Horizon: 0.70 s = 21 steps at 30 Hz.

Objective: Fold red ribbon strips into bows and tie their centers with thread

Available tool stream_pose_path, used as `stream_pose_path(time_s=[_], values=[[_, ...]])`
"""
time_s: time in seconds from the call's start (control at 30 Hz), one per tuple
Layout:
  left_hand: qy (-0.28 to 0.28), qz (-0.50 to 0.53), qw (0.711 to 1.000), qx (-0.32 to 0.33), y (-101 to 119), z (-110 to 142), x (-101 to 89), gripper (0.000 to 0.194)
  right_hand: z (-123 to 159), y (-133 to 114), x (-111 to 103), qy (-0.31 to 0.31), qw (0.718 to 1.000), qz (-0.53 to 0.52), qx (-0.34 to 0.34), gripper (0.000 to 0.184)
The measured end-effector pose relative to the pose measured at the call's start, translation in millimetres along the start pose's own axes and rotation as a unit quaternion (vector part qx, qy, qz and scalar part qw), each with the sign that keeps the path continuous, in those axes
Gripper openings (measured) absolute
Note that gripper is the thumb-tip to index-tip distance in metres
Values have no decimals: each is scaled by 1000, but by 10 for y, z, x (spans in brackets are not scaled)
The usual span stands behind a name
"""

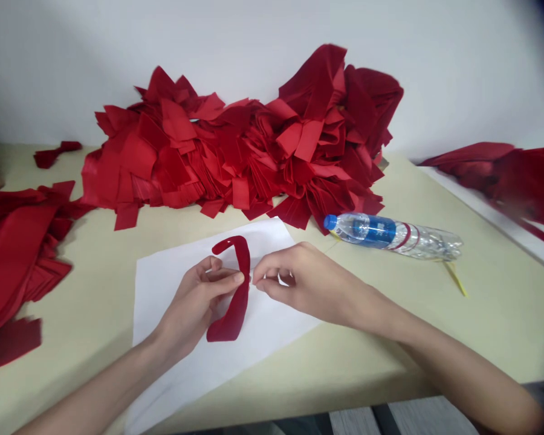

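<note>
A dark red strip of fabric (pixel 238 302) curves through the fingers of my left hand (pixel 202 296), whose thumb presses on its middle. The strip's upper end bends over to the left and its lower end flares wider. My right hand (pixel 294 275) is just to the right of the strip, thumb and index finger pinched together close to its edge. What sits in that pinch, if anything, is too small to make out. Both hands are above a sheet of white paper (pixel 172 374) on the table.
A big heap of folded red fabric pieces (pixel 245 145) lies along the wall. More red fabric (pixel 18 254) is at the left, and another stack (pixel 517 175) rests on a white board (pixel 457 187) at right. A plastic bottle (pixel 376 231) lies near a yellow strip (pixel 456 278).
</note>
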State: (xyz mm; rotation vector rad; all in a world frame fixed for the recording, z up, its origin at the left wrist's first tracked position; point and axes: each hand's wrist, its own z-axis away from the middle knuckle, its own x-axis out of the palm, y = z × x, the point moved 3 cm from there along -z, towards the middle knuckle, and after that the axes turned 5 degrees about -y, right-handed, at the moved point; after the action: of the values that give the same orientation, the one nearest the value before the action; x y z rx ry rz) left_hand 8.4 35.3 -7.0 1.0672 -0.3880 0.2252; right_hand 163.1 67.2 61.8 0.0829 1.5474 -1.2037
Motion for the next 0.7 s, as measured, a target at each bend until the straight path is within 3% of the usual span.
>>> stream_pose_path(time_s=[0.23,0.5,0.6,0.7], values=[[-61,57,996,-38,8,-17,-11,25,-55,103,-89,-59,990,-131,-15,14],[-243,116,962,-31,-15,-2,86,15,-136,199,-85,-155,958,-241,-29,13],[-290,112,948,-68,-61,14,150,19,-158,226,-54,-197,935,-292,-37,16],[-299,82,944,-113,-120,16,191,25,-190,296,-8,-219,929,-295,-36,19]])
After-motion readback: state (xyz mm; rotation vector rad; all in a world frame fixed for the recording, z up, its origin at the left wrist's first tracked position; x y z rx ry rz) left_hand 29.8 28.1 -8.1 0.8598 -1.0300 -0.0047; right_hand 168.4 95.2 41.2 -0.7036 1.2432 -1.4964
